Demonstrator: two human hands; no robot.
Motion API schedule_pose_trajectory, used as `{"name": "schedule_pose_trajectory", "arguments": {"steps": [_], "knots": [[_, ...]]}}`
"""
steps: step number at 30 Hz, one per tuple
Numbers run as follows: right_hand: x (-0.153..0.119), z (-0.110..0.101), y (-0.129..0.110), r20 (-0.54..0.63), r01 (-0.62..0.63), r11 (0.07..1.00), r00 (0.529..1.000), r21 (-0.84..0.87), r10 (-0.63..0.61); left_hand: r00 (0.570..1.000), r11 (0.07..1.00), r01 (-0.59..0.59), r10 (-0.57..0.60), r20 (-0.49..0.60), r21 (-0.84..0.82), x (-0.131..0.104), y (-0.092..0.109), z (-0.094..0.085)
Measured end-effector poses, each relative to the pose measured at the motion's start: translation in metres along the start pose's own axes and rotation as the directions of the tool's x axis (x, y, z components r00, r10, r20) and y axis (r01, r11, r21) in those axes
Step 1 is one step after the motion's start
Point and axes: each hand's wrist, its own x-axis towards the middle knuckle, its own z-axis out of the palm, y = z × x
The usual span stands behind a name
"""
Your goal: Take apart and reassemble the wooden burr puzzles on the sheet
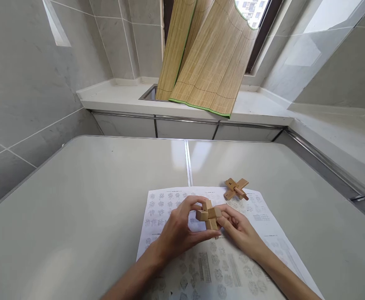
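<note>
Between my two hands is a wooden burr puzzle (210,215), its light wood bars crossing one another, held over a printed sheet. My left hand (182,227) spans it, fingers at its top and thumb along its bottom. From the right, my right hand (237,229) pinches the puzzle's side with thumb and fingers. The printed instruction sheet (279,233) lies flat under both hands, covered in small diagrams. Beyond my right hand, a second wooden puzzle piece group (236,188) rests near the sheet's far edge, its flat bars crossed, one marked with a 2.
The light table (76,200) has a seam strip (187,160) down its middle. Behind it runs a white ledge (122,98), where a bamboo mat (213,62) leans against the window. Tiled walls (28,75) close in on both sides, with a metal rail (326,162) at right.
</note>
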Motion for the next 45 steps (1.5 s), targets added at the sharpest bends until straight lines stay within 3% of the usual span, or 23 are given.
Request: {"name": "schedule_pose_trajectory", "arguments": {"steps": [3, 8, 12, 14, 21, 35, 40, 45], "knots": [[0.000, -0.001, -0.002, 0.031, -0.051, 0.998, 0.998, 0.030, 0.050, 1.000, 1.000, -0.002, 0.002, -0.010, -0.016, -0.001, 0.001, 0.003], [-0.001, -0.006, 0.006, 0.065, -0.116, 0.970, 0.992, 0.215, 0.105, 0.993, 0.993, -0.117, 0.117, -0.002, 0.002, -0.002, 0.002, 0.005], [0.001, -0.006, 0.010, 0.015, -0.212, 0.921, 0.976, 0.326, 0.219, 0.962, 0.965, -0.261, 0.256, 0.094, 0.039, -0.001, 0.003, 0.005], [0.002, -0.005, 0.010, -0.007, -0.220, 0.919, 0.972, 0.328, 0.235, 0.957, 0.959, -0.279, 0.274, 0.094, 0.045, -0.001, 0.003, 0.006], [0.001, -0.006, 0.009, 0.023, -0.127, 0.951, 0.992, 0.281, 0.125, 0.991, 0.991, -0.131, 0.131, -0.035, -0.008, -0.004, -0.005, 0.010], [0.002, -0.008, 0.007, 0.056, -0.186, 0.920, 0.983, 0.346, 0.177, 0.986, 0.987, -0.152, 0.154, 0.064, -0.044, -0.003, -0.001, 0.011], [0.001, -0.009, 0.010, 0.005, -0.161, 0.925, 0.985, 0.344, 0.170, 0.998, 1.000, 0.014, -0.013, 0.064, -0.011, -0.004, 0.001, 0.011], [-0.001, -0.007, 0.009, -0.025, -0.133, 0.967, 0.990, 0.215, 0.141, 0.976, 0.978, 0.207, -0.207, 0.071, 0.013, -0.003, -0.002, 0.012]]}}
